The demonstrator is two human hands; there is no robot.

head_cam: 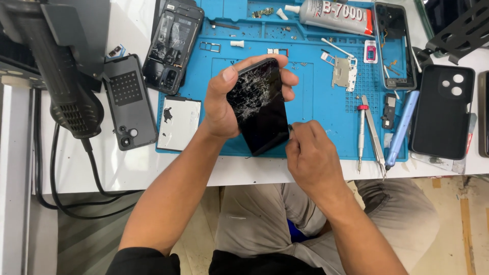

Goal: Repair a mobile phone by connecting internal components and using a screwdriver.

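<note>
While left hand (220,104) grips cracked glossy black phone (259,104) | right hand (308,153) pinched at its edge | over blue mat (316,102)

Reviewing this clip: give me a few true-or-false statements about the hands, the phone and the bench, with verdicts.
1. The left hand holds a phone with a cracked screen. True.
2. The right hand is at the phone's lower right edge. True.
3. The work mat is red. False: it is blue.
4. The glue tube lies at the mat's far edge. True.
5. The tweezers are in the right hand. False: they lie on the mat beside a small screwdriver.
6. The phone lies flat on the mat. False: it is held above it.
</note>
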